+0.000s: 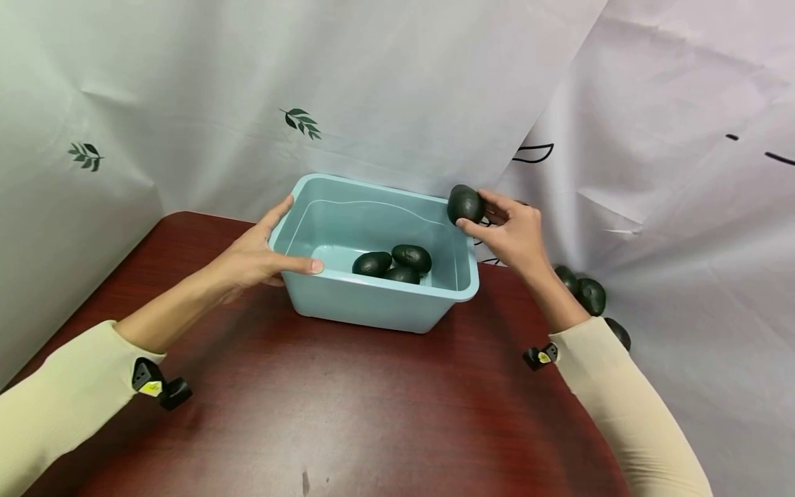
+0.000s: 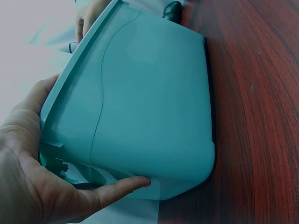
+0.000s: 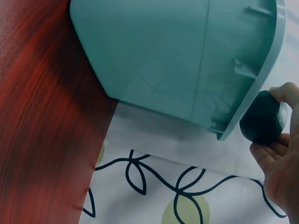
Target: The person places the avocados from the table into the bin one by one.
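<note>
- Avocado, held: one, dark green; at the bin's far right corner, by the rim; my right hand pinches it between thumb and fingers; its long axis stands near upright in the right wrist view; which end is the stem, I cannot tell.
- Handling, judged: light, firm, smooth enough to slip, liable to bruise; best held round its widest part.
- Bin: pale blue, on the table; mouth upward, long axis left to right, right end slightly nearer me; likely light, a little flexible; best held by the rim.
- Left hand: grips the bin's near left corner, thumb across the near rim.
- Avocados, inside: three, grouped on the floor, right of centre; the left one lies lengthwise sideways.
- Avocados, outside: three visible, beside my right forearm.
</note>
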Available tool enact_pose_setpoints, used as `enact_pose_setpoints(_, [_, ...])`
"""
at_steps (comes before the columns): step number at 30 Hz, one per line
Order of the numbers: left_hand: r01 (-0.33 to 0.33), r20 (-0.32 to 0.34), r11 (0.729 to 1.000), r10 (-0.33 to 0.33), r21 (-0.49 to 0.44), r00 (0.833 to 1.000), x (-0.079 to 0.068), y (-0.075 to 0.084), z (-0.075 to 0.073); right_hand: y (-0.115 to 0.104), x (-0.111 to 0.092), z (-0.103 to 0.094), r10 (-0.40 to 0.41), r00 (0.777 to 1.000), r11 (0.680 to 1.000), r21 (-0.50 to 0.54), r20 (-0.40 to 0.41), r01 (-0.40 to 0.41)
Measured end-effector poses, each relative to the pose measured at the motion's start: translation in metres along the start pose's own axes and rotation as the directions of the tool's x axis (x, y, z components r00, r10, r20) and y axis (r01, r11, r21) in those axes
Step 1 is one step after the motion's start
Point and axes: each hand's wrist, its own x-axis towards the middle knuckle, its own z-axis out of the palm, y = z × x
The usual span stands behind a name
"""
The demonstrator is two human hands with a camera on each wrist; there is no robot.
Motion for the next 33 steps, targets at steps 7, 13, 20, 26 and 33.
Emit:
enact_pose_setpoints(7, [-0.002, 0.004, 1.000, 0.002, -0.006, 1.000, 0.000, 0.000, -0.001, -0.004, -0.001, 0.008, -0.025, 0.999, 1.000, -0.001, 0.033, 0.025])
enact_pose_setpoints(13, [-0.001, 0.006, 1.000, 0.001, 0.000, 1.000, 0.001, -0.002, -0.001, -0.005, -0.002, 0.010, -0.026, 0.997, 1.000, 0.007, 0.079, 0.025])
enact_pose_setpoints(20, [0.000, 0.007, 1.000, 0.000, -0.007, 1.000, 0.001, -0.002, -0.002, -0.003, -0.003, 0.011, -0.010, 0.995, 1.000, 0.024, 0.099, 0.007])
enact_pose_setpoints(26, [0.002, 0.010, 1.000, -0.002, -0.009, 1.000, 0.002, -0.003, -0.002, 0.003, -0.006, 0.011, 0.011, 0.993, 1.000, 0.009, 0.116, -0.012])
enact_pose_setpoints(33, [0.003, 0.007, 1.000, -0.003, -0.009, 1.000, 0.001, -0.001, -0.001, 0.008, -0.009, 0.010, 0.017, 0.994, 0.999, 0.026, 0.106, -0.020])
